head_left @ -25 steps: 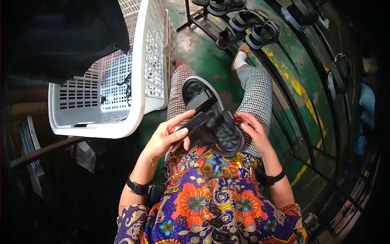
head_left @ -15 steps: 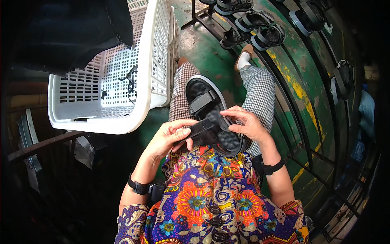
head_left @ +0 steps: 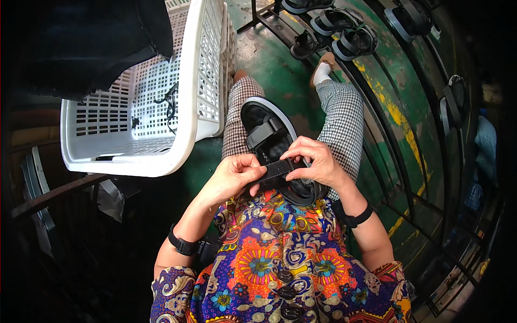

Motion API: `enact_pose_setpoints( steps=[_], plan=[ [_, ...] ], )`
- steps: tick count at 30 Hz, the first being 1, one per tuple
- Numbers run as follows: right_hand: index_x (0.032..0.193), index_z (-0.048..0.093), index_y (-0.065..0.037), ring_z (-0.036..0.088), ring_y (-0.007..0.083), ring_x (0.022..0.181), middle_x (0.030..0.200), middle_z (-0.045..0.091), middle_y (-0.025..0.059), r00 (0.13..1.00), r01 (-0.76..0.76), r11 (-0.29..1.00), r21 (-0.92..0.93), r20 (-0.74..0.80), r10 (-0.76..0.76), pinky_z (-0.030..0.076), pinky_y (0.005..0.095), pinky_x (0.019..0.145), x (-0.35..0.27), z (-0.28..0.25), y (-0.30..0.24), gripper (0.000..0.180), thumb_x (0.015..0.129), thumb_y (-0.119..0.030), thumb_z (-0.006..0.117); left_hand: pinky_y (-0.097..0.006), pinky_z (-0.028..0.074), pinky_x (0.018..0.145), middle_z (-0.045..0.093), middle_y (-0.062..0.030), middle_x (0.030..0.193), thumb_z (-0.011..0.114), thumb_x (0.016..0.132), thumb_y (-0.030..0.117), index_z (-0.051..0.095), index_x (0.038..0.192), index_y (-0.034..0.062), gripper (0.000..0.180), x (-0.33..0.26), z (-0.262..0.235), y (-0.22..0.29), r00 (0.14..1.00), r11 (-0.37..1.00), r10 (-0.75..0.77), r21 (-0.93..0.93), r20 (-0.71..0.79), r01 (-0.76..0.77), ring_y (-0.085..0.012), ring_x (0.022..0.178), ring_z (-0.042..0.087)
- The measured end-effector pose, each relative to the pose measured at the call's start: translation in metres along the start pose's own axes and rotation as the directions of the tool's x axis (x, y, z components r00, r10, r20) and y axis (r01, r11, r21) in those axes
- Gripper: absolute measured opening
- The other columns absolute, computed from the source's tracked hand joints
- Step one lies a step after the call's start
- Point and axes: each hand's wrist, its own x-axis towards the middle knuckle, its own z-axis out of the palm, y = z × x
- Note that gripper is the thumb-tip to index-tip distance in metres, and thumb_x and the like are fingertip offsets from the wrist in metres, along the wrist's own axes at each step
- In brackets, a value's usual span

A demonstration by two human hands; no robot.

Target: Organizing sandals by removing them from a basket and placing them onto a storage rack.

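A black sandal [head_left: 267, 121] with a pale grey sole edge lies across my lap, its toe pointing away from me. A grey strap crosses its front part. My left hand [head_left: 237, 175] pinches one end of a black sandal strap [head_left: 276, 169] between thumb and fingers. At the strap's other end my right hand [head_left: 315, 161] is closed, thumb and fingertips pressed together on it. The strap spans the sandal's opening between both hands. My fingers hide part of the heel side.
At the left stands a white perforated plastic basket [head_left: 186, 145] with a few black strips [head_left: 171, 107] inside. Dark sheet material [head_left: 107, 48] hangs over it. On the right, black metal racks [head_left: 396, 129] hold several sandals [head_left: 358, 43] above the green floor [head_left: 269, 64].
My right hand has moved left from the sandal's side to the strap's end. The strap now stretches between both hands. The sandal has shifted slightly left.
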Motion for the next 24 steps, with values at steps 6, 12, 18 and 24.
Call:
enact_pose_setpoints(
  steps=[6, 12, 18, 24],
  plan=[
    [0.091, 0.069, -0.006, 0.058, 0.014, 0.068, 0.08, 0.059, 0.002, 0.998, 0.055, 0.995, -0.083, -0.027, -0.057, 0.048, 0.0261, 0.058, 0.003, 0.005, 0.0, 0.042, 0.059, -0.027, 0.085, -0.018, 0.029, 0.045, 0.055, 0.0027, 0.055, 0.06, 0.09, 0.019, 0.055, 0.071, 0.0077, 0.022, 0.0, 0.002, 0.005, 1.0, 1.0, 0.001, 0.001, 0.028, -0.001, -0.0014, 0.047, 0.044],
    [0.09, 0.069, -0.007, 0.06, 0.0161, 0.07, 0.081, 0.059, 0.0025, 0.995, 0.086, 0.982, -0.169, -0.031, -0.093, 0.049, 0.0277, 0.06, 0.004, 0.006, -0.004, 0.041, 0.059, -0.031, 0.084, -0.018, 0.029, 0.043, 0.054, 0.0026, 0.056, 0.059, 0.091, 0.016, 0.056, 0.073, 0.0068, 0.02, 0.01, 0.003, 0.001, 0.998, 0.999, 0.017, 0.037, 0.064, -0.019, -0.0018, 0.047, 0.045],
    [0.093, 0.067, -0.008, 0.061, 0.0185, 0.074, 0.081, 0.058, 0.0025, 0.987, 0.129, 0.981, -0.148, -0.073, -0.141, 0.049, 0.0277, 0.064, 0.005, 0.013, 0.0, 0.043, 0.061, -0.032, 0.083, -0.019, 0.031, 0.046, 0.054, 0.0036, 0.062, 0.058, 0.094, 0.023, 0.055, 0.083, 0.005, 0.021, 0.022, 0.016, -0.003, 0.994, 0.978, 0.039, 0.202, 0.106, -0.06, -0.0014, 0.052, 0.043],
    [0.132, 0.047, -0.011, 0.059, 0.0118, 0.08, 0.086, 0.059, 0.0017, 0.988, -0.143, 0.968, 0.204, -0.031, 0.153, 0.048, 0.0264, 0.069, -0.005, 0.012, -0.005, 0.076, 0.066, -0.022, 0.082, -0.025, 0.04, 0.055, 0.052, -0.0004, 0.065, 0.063, 0.09, 0.03, 0.054, 0.105, 0.0051, 0.03, 0.024, 0.026, -0.002, 0.955, 0.908, 0.292, 0.326, -0.044, -0.263, -0.007, 0.059, 0.047]
  ],
)
